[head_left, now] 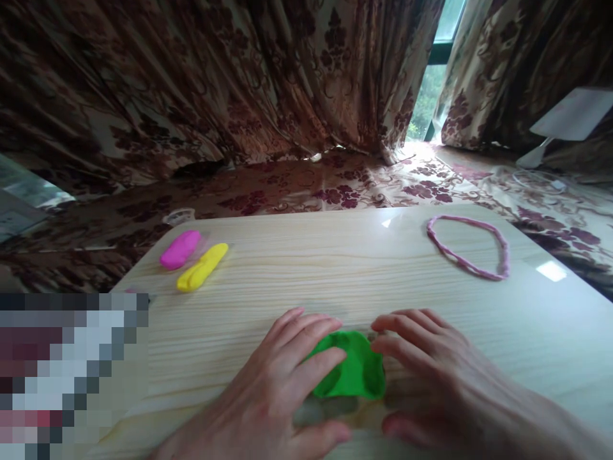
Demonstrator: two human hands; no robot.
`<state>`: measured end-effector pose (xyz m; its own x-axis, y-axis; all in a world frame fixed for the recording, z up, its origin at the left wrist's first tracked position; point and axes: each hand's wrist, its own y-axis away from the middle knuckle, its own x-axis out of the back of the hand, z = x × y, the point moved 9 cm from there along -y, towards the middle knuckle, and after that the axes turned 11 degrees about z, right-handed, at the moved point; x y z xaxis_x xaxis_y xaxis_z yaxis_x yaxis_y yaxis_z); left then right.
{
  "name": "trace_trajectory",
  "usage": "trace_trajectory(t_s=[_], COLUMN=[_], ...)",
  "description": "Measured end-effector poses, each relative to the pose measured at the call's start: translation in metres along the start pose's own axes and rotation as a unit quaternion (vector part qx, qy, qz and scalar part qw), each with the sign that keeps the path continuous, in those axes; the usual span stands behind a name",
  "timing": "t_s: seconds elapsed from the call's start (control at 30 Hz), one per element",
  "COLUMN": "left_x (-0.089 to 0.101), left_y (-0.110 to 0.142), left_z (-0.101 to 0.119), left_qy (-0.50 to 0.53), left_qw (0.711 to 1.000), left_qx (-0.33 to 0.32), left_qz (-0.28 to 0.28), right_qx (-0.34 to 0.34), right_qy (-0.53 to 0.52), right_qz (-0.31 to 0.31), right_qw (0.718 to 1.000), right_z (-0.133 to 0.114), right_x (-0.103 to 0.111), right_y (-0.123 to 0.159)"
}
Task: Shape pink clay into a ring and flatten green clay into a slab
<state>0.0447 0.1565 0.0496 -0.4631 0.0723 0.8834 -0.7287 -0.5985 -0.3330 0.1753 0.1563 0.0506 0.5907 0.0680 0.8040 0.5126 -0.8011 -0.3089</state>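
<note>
1. Near the front of the desk point(306, 275), head view: green putty-like piece point(352, 367), flattened, with darker patches at both sides, between two hands.
2. Over its left part: left hand point(292, 377), palm down, fingers loosely bent and apart, thumb stretched out; not closed around anything, forefinger across the green piece, pressure impossible to tell.
3. At its right edge: right hand point(443, 377), also unclosed, fingertips close to the rim, contact unclear, thumb held apart below.
4. Toward the far left corner: pink block point(181, 249) and, just beside it, folded yellow strip point(204, 268).
5. Toward the far right: pinkish-purple twisted loop point(506, 255), well apart from both hands.
6. Beyond the desk: patterned curtains point(287, 83) and white lamp point(575, 115).
</note>
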Motion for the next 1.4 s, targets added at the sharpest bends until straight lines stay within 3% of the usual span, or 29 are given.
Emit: trace_trajectory(t_s=[0.2, 0.53, 0.97, 1.17, 1.27, 1.4], left_x=[0.003, 0.011, 0.011, 0.003, 0.002, 0.005], left_y=[0.000, 0.014, 0.009, -0.003, -0.004, -0.010], left_z=[-0.008, -0.019, -0.014, -0.002, 0.000, -0.001], left_qy=[0.008, -0.002, 0.002, 0.011, 0.018, 0.032], left_qw=[0.999, 0.998, 0.999, 1.000, 1.000, 0.999], left_qx=[0.031, 0.049, 0.044, 0.008, 0.010, 0.032], left_qz=[0.026, 0.036, 0.030, 0.013, 0.005, 0.019], right_qx=[0.000, -0.010, 0.041, 0.084, 0.053, -0.037], right_qy=[0.000, -0.019, 0.010, 0.027, 0.012, -0.041], right_qz=[-0.012, -0.016, 0.006, -0.034, -0.037, 0.018], right_qw=[1.000, 1.000, 0.999, 0.995, 0.998, 0.998], right_z=[-0.004, -0.005, -0.005, -0.008, 0.000, 0.019], right_x=[-0.014, -0.008, -0.001, -0.003, 0.001, 0.011], right_y=[0.002, -0.001, -0.003, -0.003, -0.001, -0.004])
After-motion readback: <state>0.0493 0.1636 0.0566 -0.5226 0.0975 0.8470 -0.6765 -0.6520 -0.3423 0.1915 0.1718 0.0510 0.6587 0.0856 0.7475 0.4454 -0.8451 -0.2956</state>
